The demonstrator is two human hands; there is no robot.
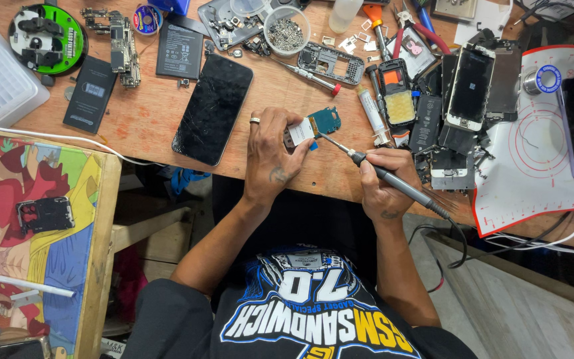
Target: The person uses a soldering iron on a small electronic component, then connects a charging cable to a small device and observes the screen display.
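Worn reddish-brown wood makes up the workbench (147,119), which is crowded with phone parts in the head view. Take the small circuit board (313,126) near the bench's front edge as the landmark. Just left of it lies a black phone (212,110) with a cracked screen, and further left a black battery (179,50). Behind the board sit a round dish of screws (286,30) and a red-tipped screwdriver (310,76). To its right lie a white-framed phone (470,86) and, beyond that, a white mat (533,159) with red rings. Far to the left stands a side table with a colourful cartoon cover (41,219).

The left hand (270,156), a ring on one finger, lies palm down with its fingers pinching the board's left end against the wood. The right hand (383,179) is closed round a soldering iron (393,179) like a pen, its tip touching the board's right lower edge.
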